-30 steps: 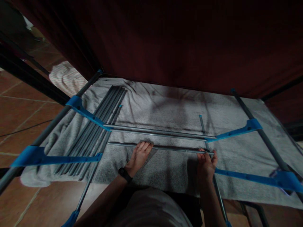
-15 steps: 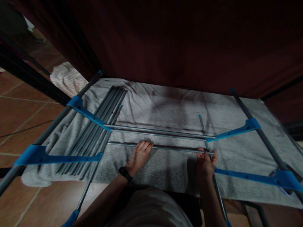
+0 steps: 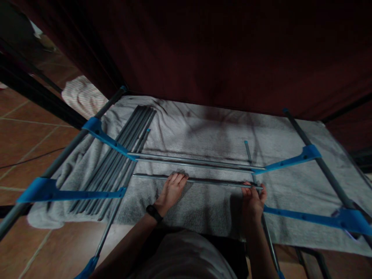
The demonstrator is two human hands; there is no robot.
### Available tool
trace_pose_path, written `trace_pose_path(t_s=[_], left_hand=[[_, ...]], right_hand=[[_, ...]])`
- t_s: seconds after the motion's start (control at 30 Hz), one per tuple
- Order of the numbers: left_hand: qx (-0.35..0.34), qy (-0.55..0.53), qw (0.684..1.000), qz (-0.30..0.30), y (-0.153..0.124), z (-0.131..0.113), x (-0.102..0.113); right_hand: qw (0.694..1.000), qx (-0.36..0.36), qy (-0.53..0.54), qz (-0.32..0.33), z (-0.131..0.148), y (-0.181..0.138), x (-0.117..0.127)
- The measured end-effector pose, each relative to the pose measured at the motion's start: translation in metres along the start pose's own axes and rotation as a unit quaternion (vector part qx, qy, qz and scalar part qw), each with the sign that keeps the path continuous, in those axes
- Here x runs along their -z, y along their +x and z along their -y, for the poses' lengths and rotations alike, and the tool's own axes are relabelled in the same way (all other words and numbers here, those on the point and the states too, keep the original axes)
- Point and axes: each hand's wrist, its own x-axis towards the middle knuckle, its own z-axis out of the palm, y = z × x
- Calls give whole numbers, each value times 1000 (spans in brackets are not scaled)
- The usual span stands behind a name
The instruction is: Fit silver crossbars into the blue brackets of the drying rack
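Observation:
A thin grey metal tube (image 3: 209,182) lies crosswise in front of me, between the two sides of a frame of grey poles and blue plastic brackets. My left hand (image 3: 173,190), palm down, is closed over the tube left of its middle; a dark band is on that wrist. Near the tube's right end, my right hand (image 3: 253,197) grips it between thumb and fingers, palm turned up. Just beyond, two more tubes (image 3: 192,162) span from the left blue bracket (image 3: 109,141) toward the right blue bracket (image 3: 286,161).
Several grey tubes (image 3: 116,166) lie side by side on the grey blanket (image 3: 200,128) at the left. Nearer brackets, a left one (image 3: 72,195) and a right one (image 3: 308,217), reach inward. A dark red curtain (image 3: 203,58) hangs behind. Tiled floor (image 3: 29,143) shows at left.

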Motion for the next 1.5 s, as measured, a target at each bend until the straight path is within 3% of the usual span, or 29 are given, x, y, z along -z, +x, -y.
trace_pose_path(t_s=[1.5], left_hand=[[-19, -18, 1000, 5, -2, 3, 2]], right_hand=[[1000, 6, -7, -3, -1, -4, 1]])
